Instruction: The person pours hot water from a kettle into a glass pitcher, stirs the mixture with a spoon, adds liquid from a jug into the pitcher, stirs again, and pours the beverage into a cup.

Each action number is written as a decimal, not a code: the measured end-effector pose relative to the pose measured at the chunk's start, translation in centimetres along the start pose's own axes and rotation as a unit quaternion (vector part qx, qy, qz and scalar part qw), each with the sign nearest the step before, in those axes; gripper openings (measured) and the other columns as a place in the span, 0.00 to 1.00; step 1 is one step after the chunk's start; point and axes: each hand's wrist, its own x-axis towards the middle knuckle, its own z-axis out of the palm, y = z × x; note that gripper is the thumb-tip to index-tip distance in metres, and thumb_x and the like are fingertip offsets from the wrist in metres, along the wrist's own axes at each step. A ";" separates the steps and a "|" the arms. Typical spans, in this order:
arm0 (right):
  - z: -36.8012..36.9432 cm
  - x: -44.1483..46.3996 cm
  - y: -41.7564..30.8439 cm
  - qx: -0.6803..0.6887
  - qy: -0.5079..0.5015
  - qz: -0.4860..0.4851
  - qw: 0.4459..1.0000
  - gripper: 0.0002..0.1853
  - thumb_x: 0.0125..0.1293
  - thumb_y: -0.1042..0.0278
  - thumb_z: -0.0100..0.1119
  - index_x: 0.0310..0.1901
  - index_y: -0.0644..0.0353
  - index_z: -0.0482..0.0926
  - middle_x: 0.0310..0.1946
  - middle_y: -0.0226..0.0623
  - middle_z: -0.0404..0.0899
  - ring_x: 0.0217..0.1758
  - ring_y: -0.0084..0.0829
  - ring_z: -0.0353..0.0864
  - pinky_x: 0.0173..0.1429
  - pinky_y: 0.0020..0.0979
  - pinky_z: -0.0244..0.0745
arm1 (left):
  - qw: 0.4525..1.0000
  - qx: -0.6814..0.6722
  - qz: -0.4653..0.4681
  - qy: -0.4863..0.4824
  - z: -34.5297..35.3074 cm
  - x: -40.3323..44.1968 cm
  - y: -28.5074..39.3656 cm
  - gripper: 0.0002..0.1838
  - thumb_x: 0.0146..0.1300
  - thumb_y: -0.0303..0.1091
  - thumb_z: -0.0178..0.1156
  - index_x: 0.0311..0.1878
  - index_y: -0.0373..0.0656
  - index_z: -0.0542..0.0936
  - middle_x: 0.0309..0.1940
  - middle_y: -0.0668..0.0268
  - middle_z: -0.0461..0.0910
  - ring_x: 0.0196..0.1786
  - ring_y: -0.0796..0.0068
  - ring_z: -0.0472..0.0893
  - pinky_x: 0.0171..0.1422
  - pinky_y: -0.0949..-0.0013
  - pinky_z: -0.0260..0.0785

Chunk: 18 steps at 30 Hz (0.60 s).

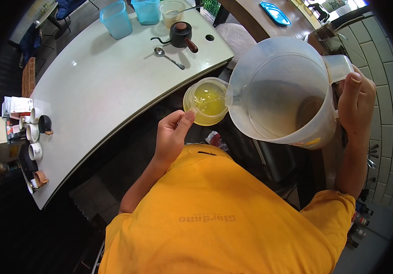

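My right hand (357,102) is closed round the handle of a large translucent plastic measuring jug (269,86), tilted with its spout to the left. Liquid runs from the spout into a small clear container (209,101) holding yellow-green liquid. The surface there is splashing. My left hand (174,134) grips that container by its near left rim, thumb on top and fingers curled below. Both are held in front of my body, off the table's edge. A little liquid seems to lie in the jug, though its amount is hard to tell.
On the curved white table (96,82) stand blue tubs (116,20), a clear tub with a spoon (172,13), a dark pot with a wooden handle (181,34) and a spoon (169,58). Cups (33,132) line its left end. A blue lid (275,13) lies on the wooden counter.
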 end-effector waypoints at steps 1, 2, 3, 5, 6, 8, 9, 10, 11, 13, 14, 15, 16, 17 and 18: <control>-0.1 0.0 0.1 -0.005 -0.004 0.000 1.000 0.29 0.75 0.45 0.42 0.28 0.66 0.74 0.14 0.27 0.60 0.19 0.19 0.57 0.24 0.27 0.52 | 1.000 0.002 -0.003 0.000 0.0 0.0 0.0 0.19 0.71 0.39 0.57 0.24 0.40 0.73 0.20 0.83 0.60 0.25 0.91 0.53 0.27 0.78 0.44; -0.1 0.0 0.1 -0.004 -0.004 -0.001 1.000 0.29 0.75 0.45 0.42 0.28 0.66 0.74 0.14 0.27 0.60 0.19 0.19 0.57 0.24 0.27 0.52 | 1.000 0.002 -0.002 0.000 -0.1 0.0 -0.1 0.19 0.71 0.39 0.57 0.24 0.40 0.73 0.20 0.83 0.60 0.25 0.91 0.53 0.27 0.78 0.44; 0.0 0.0 0.0 -0.007 -0.001 -0.004 1.000 0.29 0.75 0.45 0.42 0.27 0.66 0.74 0.14 0.27 0.60 0.19 0.19 0.56 0.24 0.27 0.52 | 1.000 0.004 -0.008 -0.007 -0.1 -0.1 -0.1 0.18 0.71 0.40 0.57 0.25 0.41 0.73 0.20 0.81 0.60 0.26 0.90 0.54 0.28 0.78 0.45; -0.1 0.0 0.0 -0.010 0.003 -0.006 1.000 0.29 0.75 0.45 0.42 0.27 0.66 0.73 0.14 0.27 0.60 0.19 0.19 0.56 0.24 0.27 0.52 | 1.000 0.006 -0.014 -0.014 -0.1 -0.2 -0.1 0.17 0.71 0.40 0.56 0.26 0.41 0.74 0.21 0.80 0.60 0.26 0.89 0.55 0.29 0.78 0.46; -0.1 0.0 0.0 -0.011 0.003 -0.008 1.000 0.29 0.75 0.45 0.42 0.27 0.66 0.73 0.14 0.27 0.60 0.19 0.19 0.56 0.24 0.27 0.52 | 1.000 0.008 -0.014 -0.012 -0.1 -0.2 -0.1 0.17 0.71 0.40 0.56 0.26 0.41 0.74 0.21 0.80 0.60 0.26 0.89 0.55 0.29 0.78 0.46; -0.2 -0.1 0.1 -0.012 0.003 -0.009 1.000 0.29 0.75 0.45 0.42 0.27 0.66 0.73 0.14 0.27 0.60 0.19 0.19 0.56 0.24 0.27 0.52 | 1.000 0.010 -0.014 -0.011 0.0 -0.3 -0.1 0.17 0.71 0.40 0.56 0.26 0.42 0.73 0.21 0.80 0.60 0.26 0.89 0.55 0.30 0.78 0.46; -0.2 -0.1 0.2 -0.009 0.000 -0.006 1.000 0.29 0.75 0.45 0.42 0.27 0.66 0.73 0.14 0.27 0.60 0.19 0.19 0.56 0.24 0.27 0.52 | 1.000 0.008 -0.015 -0.011 0.0 -0.3 -0.1 0.17 0.71 0.40 0.56 0.26 0.41 0.73 0.21 0.80 0.60 0.26 0.89 0.55 0.30 0.78 0.46; -0.2 -0.1 0.2 -0.007 -0.002 -0.004 1.000 0.29 0.75 0.45 0.42 0.27 0.66 0.73 0.14 0.27 0.60 0.19 0.19 0.56 0.24 0.27 0.52 | 1.000 0.007 -0.015 -0.012 0.0 -0.4 -0.1 0.18 0.71 0.40 0.56 0.26 0.41 0.73 0.21 0.80 0.60 0.26 0.88 0.55 0.30 0.78 0.46; -0.2 -0.2 0.2 -0.007 -0.002 -0.004 1.000 0.29 0.75 0.45 0.42 0.27 0.66 0.73 0.14 0.27 0.60 0.19 0.19 0.56 0.24 0.27 0.52 | 1.000 0.006 -0.015 -0.011 0.0 -0.4 -0.2 0.18 0.71 0.40 0.56 0.26 0.41 0.73 0.21 0.80 0.60 0.26 0.88 0.55 0.30 0.78 0.46; -0.2 -0.3 0.1 -0.002 0.005 -0.006 1.000 0.29 0.75 0.45 0.42 0.27 0.65 0.73 0.14 0.26 0.60 0.20 0.19 0.57 0.25 0.27 0.52 | 1.000 0.006 -0.015 -0.010 0.0 -0.5 -0.3 0.18 0.71 0.41 0.56 0.26 0.41 0.73 0.21 0.80 0.60 0.26 0.88 0.55 0.30 0.78 0.46; -0.1 -0.3 0.1 -0.002 0.005 -0.006 1.000 0.29 0.75 0.45 0.42 0.27 0.65 0.73 0.14 0.26 0.60 0.20 0.19 0.57 0.25 0.27 0.52 | 1.000 0.006 -0.015 -0.009 0.0 -0.6 -0.3 0.18 0.71 0.41 0.56 0.26 0.41 0.73 0.21 0.80 0.60 0.26 0.88 0.55 0.30 0.78 0.46; -0.2 -0.4 0.1 -0.002 0.002 -0.004 1.000 0.29 0.75 0.45 0.42 0.27 0.65 0.73 0.14 0.26 0.61 0.20 0.19 0.57 0.25 0.27 0.52 | 1.000 0.007 -0.015 -0.008 0.0 -0.7 -0.3 0.18 0.71 0.41 0.56 0.26 0.41 0.74 0.21 0.80 0.60 0.26 0.88 0.55 0.30 0.78 0.46; -0.2 -0.4 0.1 -0.002 -0.001 -0.003 1.000 0.29 0.75 0.45 0.42 0.27 0.65 0.73 0.14 0.26 0.61 0.20 0.19 0.57 0.25 0.27 0.52 | 1.000 0.008 -0.015 -0.008 0.0 -0.7 -0.3 0.18 0.71 0.40 0.56 0.26 0.41 0.74 0.21 0.80 0.61 0.26 0.88 0.55 0.30 0.78 0.47; -0.2 -0.5 0.1 -0.002 -0.001 -0.003 1.000 0.29 0.75 0.45 0.42 0.27 0.65 0.73 0.14 0.26 0.61 0.20 0.19 0.57 0.25 0.27 0.52 | 1.000 0.008 -0.015 -0.007 0.1 -0.8 -0.3 0.18 0.71 0.40 0.56 0.26 0.41 0.74 0.21 0.80 0.61 0.26 0.88 0.55 0.30 0.78 0.47; -0.3 -0.5 0.1 -0.005 0.000 -0.004 1.000 0.29 0.75 0.45 0.42 0.27 0.65 0.73 0.14 0.26 0.60 0.20 0.19 0.57 0.25 0.27 0.52 | 1.000 0.003 -0.006 0.001 0.4 -0.8 -0.4 0.18 0.71 0.40 0.57 0.25 0.41 0.73 0.20 0.81 0.59 0.26 0.90 0.54 0.28 0.78 0.45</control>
